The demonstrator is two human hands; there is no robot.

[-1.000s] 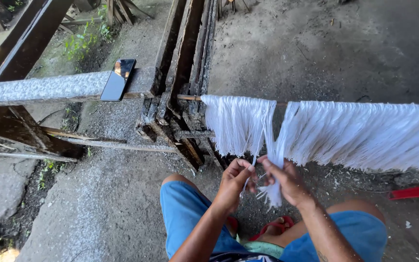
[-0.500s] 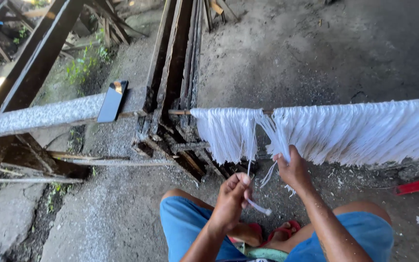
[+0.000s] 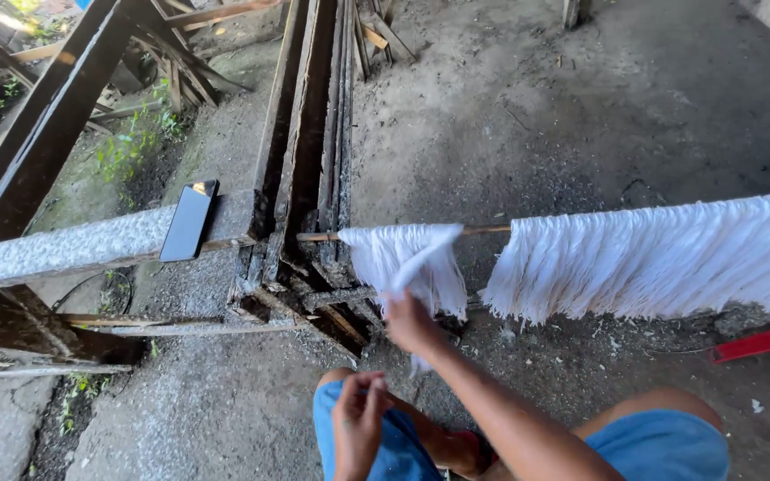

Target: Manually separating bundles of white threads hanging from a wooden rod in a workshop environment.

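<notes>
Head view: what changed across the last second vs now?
The right hand went up from the shared grip at the knees, carrying a white strand bundle to the smaller hanging bunch on the thin rod. The left hand let go and dropped back over the lap, apparently empty. Unchanged: larger white bunch, phone on the concrete beam.

The right hand (image 3: 413,322) is blurred, so its fingers and how they grip the white strand (image 3: 422,260) cannot be made out. The left hand (image 3: 358,419) is blurred too, and whether it holds anything cannot be told. The larger bundle of white fibres (image 3: 661,258) runs off the right edge, as does the red object (image 3: 764,340). The stick (image 3: 483,230) is covered where the fibres hang over it. The blue shorts (image 3: 661,450) are cut by the bottom edge.
</notes>
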